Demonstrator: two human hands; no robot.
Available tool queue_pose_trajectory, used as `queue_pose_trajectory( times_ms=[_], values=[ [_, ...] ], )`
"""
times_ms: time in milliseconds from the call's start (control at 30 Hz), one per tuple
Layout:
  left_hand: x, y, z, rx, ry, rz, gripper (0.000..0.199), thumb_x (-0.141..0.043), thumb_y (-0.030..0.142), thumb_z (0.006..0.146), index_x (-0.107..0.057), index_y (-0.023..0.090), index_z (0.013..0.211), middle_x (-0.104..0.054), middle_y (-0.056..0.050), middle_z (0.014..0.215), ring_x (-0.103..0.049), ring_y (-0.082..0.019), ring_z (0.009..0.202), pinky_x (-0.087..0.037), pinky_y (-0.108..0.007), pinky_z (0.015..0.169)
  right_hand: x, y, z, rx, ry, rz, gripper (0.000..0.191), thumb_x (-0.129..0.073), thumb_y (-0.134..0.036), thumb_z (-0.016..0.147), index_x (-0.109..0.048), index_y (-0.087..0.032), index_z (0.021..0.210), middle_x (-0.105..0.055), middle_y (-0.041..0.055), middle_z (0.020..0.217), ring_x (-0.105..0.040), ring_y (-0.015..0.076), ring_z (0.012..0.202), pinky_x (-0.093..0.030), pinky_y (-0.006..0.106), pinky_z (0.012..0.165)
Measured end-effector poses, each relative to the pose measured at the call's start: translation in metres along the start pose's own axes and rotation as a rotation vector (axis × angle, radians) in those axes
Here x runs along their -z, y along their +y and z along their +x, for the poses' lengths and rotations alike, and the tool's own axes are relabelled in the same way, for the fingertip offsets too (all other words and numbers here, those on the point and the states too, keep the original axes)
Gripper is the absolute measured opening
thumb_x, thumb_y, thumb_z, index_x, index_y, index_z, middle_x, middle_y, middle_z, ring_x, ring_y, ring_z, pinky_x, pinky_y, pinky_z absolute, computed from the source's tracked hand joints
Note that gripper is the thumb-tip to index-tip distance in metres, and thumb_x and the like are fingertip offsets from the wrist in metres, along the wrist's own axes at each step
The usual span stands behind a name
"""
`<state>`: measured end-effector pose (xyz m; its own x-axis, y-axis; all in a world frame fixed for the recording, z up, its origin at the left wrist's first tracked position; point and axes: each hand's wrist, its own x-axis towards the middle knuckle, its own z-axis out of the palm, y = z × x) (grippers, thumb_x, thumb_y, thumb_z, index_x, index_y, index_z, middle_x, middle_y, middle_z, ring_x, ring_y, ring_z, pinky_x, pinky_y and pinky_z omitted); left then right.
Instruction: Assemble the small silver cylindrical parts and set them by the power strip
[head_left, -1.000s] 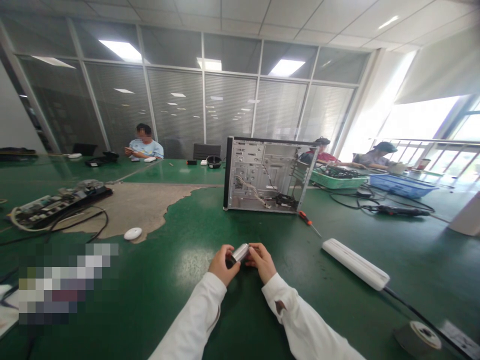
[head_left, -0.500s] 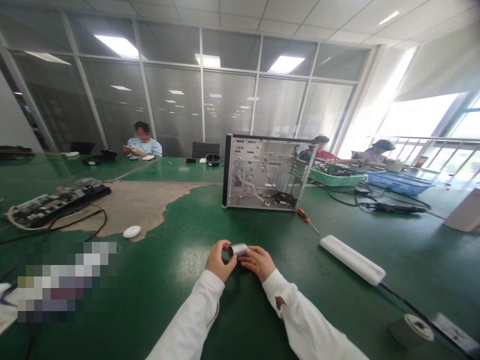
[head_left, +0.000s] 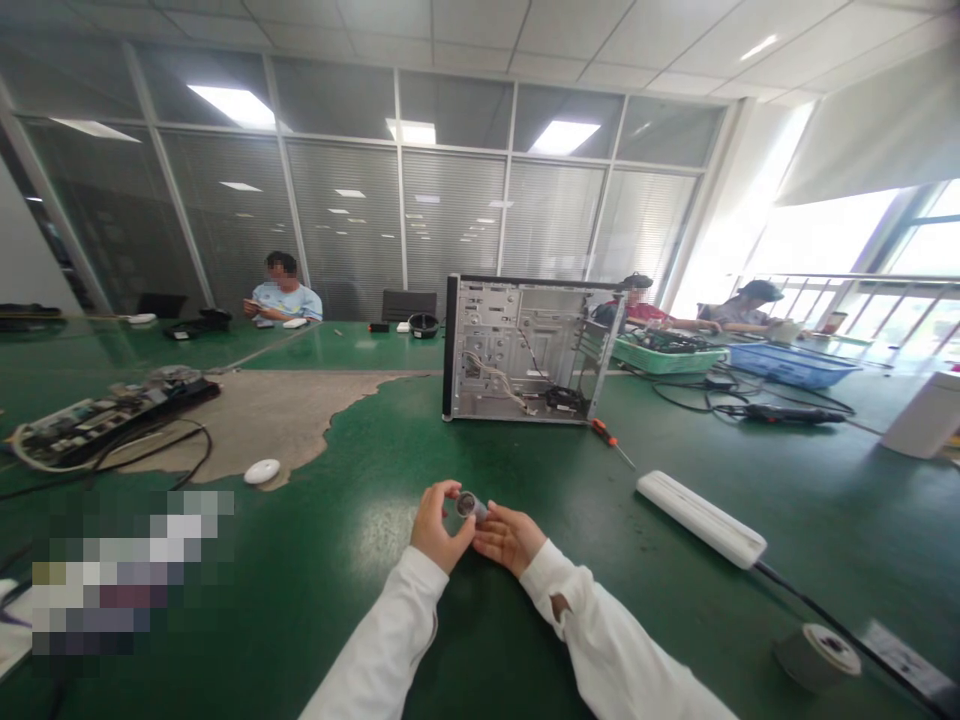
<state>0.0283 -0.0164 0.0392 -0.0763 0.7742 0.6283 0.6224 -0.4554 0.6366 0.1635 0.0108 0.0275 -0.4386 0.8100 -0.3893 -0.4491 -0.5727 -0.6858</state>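
Observation:
Above the green tabletop, both my hands hold a small silver metal cylinder. Its round end is turned partly towards me and looks dark and recessed; I cannot make out its exact kind. My left hand pinches it near that end, thumb below and forefinger above. At the other end, my right hand grips it with thumb and fingers, palm turned partly up. The fingers cover part of the cylinder's far side.
An opened computer case stands ahead, with an orange screwdriver by its corner. A white power strip and a tape roll lie right. Left are a circuit board assembly and a white disc. Several people sit beyond.
The cylinder has swung so its round end faces me more and its side shows less. My right hand has rolled slightly, showing more palm. My left hand has barely moved.

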Motion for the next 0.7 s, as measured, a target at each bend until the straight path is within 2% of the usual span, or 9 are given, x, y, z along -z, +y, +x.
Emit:
queue_pose_trajectory(
  times_ms=[233, 400, 567, 700],
  values=[
    [0.0, 0.007, -0.002, -0.085, -0.031, 0.019, 0.042, -0.05, 0.012, 0.056, -0.041, 0.016, 0.097, -0.051, -0.005, 0.085, -0.05, -0.017, 0.081, -0.043, -0.03, 0.065, -0.002, -0.001, -0.001, -0.055, 0.0, -0.012, 0.028, -0.052, -0.037, 0.068, -0.051, -0.009, 0.07, -0.059, 0.0068, 0.064, -0.059, 0.0131, 0.059, -0.047, 0.025, 0.059],
    [0.0, 0.011, -0.003, -0.199, -0.094, 0.053, 0.042, -0.049, 0.013, 0.058, -0.041, 0.017, 0.1, -0.051, -0.006, 0.089, -0.048, -0.019, 0.086, -0.041, -0.034, 0.074, -0.004, -0.004, -0.004, -0.058, -0.016, 0.0, 0.03, -0.048, -0.04, 0.071, -0.051, -0.01, 0.072, -0.06, 0.0067, 0.062, -0.059, 0.0125, 0.058, -0.046, 0.022, 0.054],
    [0.001, 0.017, -0.004, -0.317, -0.139, 0.115, 0.041, -0.049, 0.013, 0.059, -0.043, 0.016, 0.1, -0.052, -0.007, 0.093, -0.046, -0.02, 0.092, -0.038, -0.036, 0.08, -0.005, -0.005, -0.006, -0.038, 0.007, 0.031, 0.025, -0.046, -0.037, 0.073, -0.051, -0.013, 0.073, -0.06, 0.0037, 0.057, -0.057, 0.0109, 0.05, -0.044, 0.021, 0.049],
    [0.001, 0.02, -0.005, -0.371, -0.175, 0.155, 0.04, -0.049, 0.013, 0.06, -0.044, 0.016, 0.1, -0.053, -0.008, 0.098, -0.045, -0.021, 0.095, -0.037, -0.037, 0.081, -0.003, -0.004, -0.004, -0.02, -0.028, 0.063, 0.021, -0.048, -0.032, 0.072, -0.053, -0.012, 0.072, -0.06, 0.0016, 0.055, -0.055, 0.0095, 0.049, -0.043, 0.02, 0.048]
  ],
)
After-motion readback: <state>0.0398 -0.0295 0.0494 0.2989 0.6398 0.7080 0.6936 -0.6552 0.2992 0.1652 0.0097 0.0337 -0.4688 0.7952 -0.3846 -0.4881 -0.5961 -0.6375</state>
